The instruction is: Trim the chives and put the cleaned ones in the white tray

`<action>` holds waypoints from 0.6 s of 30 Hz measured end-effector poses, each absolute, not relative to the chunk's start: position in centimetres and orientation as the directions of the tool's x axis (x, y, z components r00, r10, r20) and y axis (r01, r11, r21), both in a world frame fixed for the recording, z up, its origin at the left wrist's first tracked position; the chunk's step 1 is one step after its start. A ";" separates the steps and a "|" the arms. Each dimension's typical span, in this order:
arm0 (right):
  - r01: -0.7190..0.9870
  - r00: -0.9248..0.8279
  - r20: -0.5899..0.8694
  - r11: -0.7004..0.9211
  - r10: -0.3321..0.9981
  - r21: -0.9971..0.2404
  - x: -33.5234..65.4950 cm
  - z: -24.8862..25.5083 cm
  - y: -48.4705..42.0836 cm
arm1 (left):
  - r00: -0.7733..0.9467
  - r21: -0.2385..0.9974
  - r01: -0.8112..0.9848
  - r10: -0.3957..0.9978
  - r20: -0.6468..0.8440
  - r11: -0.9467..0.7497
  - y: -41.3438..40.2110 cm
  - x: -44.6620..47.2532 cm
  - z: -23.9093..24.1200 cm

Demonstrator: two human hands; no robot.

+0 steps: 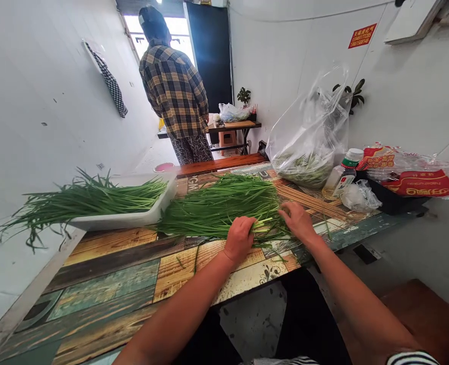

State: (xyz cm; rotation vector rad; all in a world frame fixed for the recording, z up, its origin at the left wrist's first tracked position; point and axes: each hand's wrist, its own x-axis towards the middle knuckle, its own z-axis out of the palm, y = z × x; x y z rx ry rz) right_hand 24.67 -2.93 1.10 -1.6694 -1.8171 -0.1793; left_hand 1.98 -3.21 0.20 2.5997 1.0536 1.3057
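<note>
A loose pile of green chives (218,205) lies across the patterned table (117,274), pale root ends toward me. My left hand (239,238) is closed over a bunch of these chives near their root ends. My right hand (297,219) rests on the same root ends just to the right, fingers curled onto the stalks. A white tray (133,219) to the left holds more chives (79,200), their tips hanging over the table's left edge.
A clear plastic bag (308,147) with greens stands at the back right, beside a white bottle (340,177), a small bag (359,196) and red packets (418,180). Bamboo skewers (311,202) lie by my right hand. A person in a plaid shirt (174,91) stands beyond the table.
</note>
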 end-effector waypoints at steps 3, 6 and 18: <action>0.947 -0.134 0.566 0.273 0.814 -0.170 24.5 1.4 -2.2 | 0.443 0.270 0.556 0.555 0.704 -0.786 -3.2 2.0 0.0; 0.933 -0.189 0.595 0.332 0.781 -0.139 24.4 1.5 -2.1 | 0.559 0.170 0.543 0.505 0.657 -0.822 -3.1 2.1 -0.1; 0.639 0.022 0.472 0.351 0.881 -0.685 24.0 1.5 -6.6 | 0.454 0.232 0.582 0.549 0.702 -0.779 -3.1 2.2 -0.5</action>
